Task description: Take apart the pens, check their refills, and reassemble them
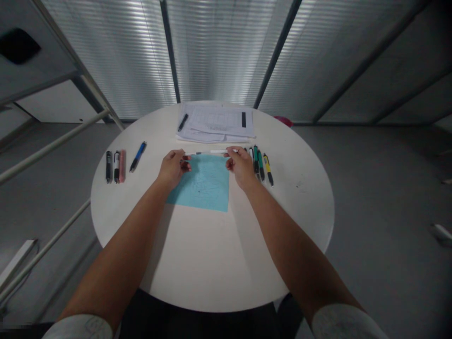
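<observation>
My left hand (173,168) and my right hand (240,167) hover over the far edge of a light blue paper sheet (201,186). Between them lies a slim white pen (212,151), held level. Its left end is pinched in my left fingers and its right end in my right fingers. The blue sheet has faint marks on it and sits on a round white table (282,212). Part of the sheet's far edge is hidden under my hands.
Left of my hands lie a blue pen (137,156) and several upright-lying pens, one pink. Several pens (261,165) lie to the right. Printed papers (215,123) with a black pen (182,122) are at the far side. Metal rails stand at the left.
</observation>
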Demonstrator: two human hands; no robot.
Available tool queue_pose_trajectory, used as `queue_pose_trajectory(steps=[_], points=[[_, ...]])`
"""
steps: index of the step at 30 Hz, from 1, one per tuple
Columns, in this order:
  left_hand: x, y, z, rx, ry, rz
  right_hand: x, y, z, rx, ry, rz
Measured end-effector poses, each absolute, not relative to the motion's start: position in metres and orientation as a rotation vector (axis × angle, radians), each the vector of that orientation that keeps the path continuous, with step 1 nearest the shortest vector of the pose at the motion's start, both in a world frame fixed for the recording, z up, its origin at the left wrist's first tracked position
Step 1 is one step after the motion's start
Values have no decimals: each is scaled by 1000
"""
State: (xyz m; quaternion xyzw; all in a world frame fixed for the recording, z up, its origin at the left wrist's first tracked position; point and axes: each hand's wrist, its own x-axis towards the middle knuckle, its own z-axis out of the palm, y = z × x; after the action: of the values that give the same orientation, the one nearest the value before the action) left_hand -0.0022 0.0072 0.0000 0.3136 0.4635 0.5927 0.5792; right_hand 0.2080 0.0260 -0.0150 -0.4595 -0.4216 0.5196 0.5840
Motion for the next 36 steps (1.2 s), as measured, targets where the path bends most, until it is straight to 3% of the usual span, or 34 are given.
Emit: queue_pose_trajectory(steps=[13,25,36], points=[[0,5,-2,890,1081,1304,207,22,-12,-1091,-1104,1211],[-8,6,3,671,1002,1398,208,28,-15,-1099,-947,1181],[-5,7,2,714,1024,1367,197,14,-26,-1127,-1435,913]])
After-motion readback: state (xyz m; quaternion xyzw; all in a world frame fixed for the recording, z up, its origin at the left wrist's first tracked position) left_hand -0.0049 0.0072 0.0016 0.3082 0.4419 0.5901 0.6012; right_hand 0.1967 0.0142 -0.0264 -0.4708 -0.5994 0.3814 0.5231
